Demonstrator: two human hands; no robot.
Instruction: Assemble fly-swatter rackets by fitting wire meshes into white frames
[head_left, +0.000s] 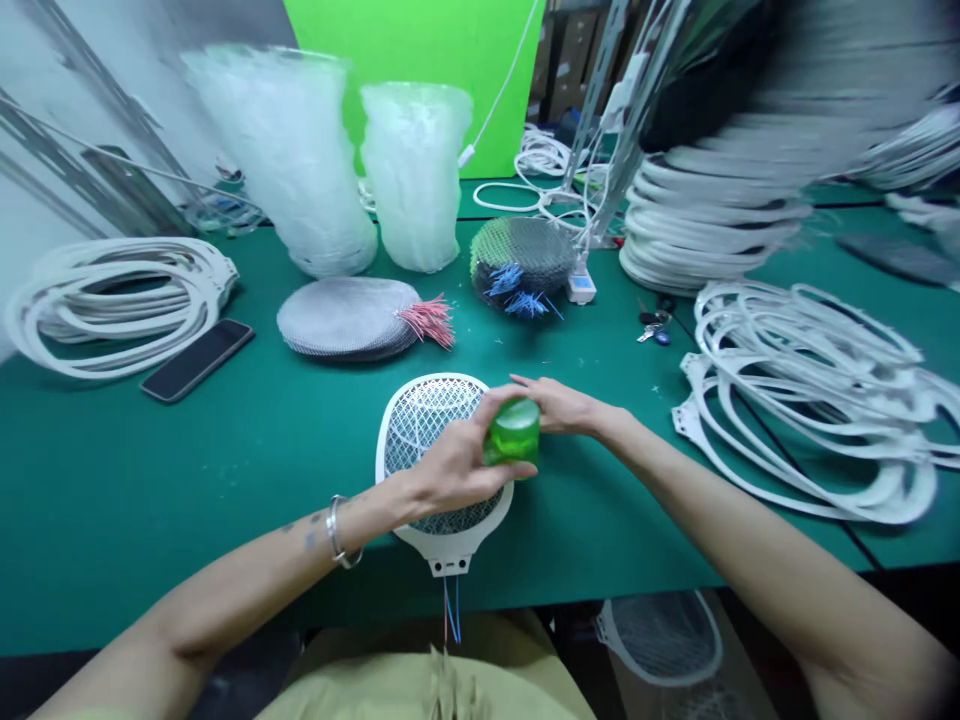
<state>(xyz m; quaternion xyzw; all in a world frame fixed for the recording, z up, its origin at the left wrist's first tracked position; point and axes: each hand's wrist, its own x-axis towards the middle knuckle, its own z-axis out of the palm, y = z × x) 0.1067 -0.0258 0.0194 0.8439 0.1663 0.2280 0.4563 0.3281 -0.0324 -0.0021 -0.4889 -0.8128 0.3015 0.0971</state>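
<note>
Both hands meet over the white plastic racket-shaped frame with wire mesh (pixel 424 420), which lies flat on the green counter (pixel 225 450), its red and blue wires (pixel 451 612) hanging off the near edge. The left hand (pixel 450 468) is curled around a green translucent round piece (pixel 513 432), gripping it from the near side. The right hand (pixel 564 405) has its fingers stretched nearly flat against the piece's far right side, steadying rather than clasping it. The step looks like working this piece with both hands just above the frame's right rim. Any next move calls for a firm left grip and keeping the frame from sliding. Whether the piece touches the mesh cannot be told.
</note>
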